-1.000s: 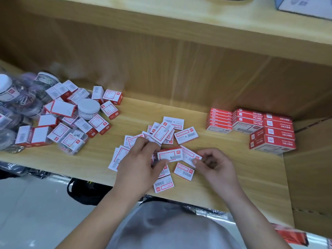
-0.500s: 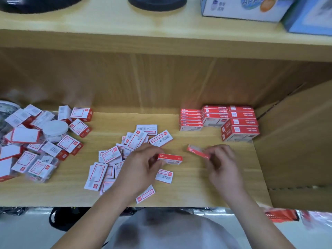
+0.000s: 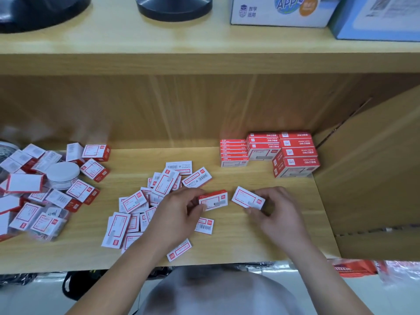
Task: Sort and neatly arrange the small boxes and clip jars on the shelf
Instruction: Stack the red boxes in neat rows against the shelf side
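The left hand [image 3: 179,214] pinches one small box [image 3: 213,200] and the right hand [image 3: 279,212] pinches a second box [image 3: 248,197]. Both are white-faced with red frames, over the shelf [image 3: 250,242]. Bare wood separates them from the red stacks [image 3: 270,151] at the back right. Leftward lie loose boxes [image 3: 136,201], then one white-lidded jar [image 3: 62,172].
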{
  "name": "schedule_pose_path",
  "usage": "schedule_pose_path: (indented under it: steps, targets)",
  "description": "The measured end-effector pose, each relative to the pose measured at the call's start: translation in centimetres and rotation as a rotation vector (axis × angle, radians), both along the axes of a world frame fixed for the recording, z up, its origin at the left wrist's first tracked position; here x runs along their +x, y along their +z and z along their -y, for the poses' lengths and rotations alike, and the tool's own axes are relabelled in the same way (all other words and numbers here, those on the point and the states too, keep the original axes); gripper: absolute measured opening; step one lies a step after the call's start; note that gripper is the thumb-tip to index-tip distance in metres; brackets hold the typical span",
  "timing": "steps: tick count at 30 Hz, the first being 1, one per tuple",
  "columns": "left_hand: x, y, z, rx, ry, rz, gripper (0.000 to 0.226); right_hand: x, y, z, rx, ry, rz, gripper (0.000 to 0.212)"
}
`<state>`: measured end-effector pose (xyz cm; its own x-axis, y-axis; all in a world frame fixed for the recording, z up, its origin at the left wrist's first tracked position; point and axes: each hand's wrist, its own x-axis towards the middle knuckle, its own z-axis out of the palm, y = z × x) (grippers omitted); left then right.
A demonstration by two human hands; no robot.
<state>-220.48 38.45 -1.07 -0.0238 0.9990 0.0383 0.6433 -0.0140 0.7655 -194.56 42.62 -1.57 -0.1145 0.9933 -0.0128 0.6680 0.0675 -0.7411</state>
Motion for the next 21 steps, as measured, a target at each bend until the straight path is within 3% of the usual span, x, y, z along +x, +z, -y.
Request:
schedule_pose_path:
  steps: [3, 8, 12, 17, 21]
  targets:
    - [0.0, 0.0, 0.0, 0.000, 0.007, -0.017, 0.028, 0.1, 1.5, -0.3, -0.152, -0.020, -0.220, 0.027]
    - [0.3, 0.0, -0.2, 0.034, 0.018, 0.000, 0.030, 0.3, 3.0, -0.1, -0.034, 0.042, -0.289, 0.028]
    - [0.3, -0.2, -0.5, 0.037, -0.009, 0.053, 0.030, 0.4, 3.7, -0.3, 0.113, 0.162, -0.091, 0.033]
    - [0.7, -0.2, -1.2, 0.031, -0.058, 0.063, 0.029, -2.2, 4.4, -1.4, 0.180, 0.314, 0.176, 0.025]
    - [1.0, -0.4, -1.4, 0.032, -0.097, 0.071, 0.028, -4.4, 3.0, -1.8, 0.505, 0.437, 0.259, 0.015]
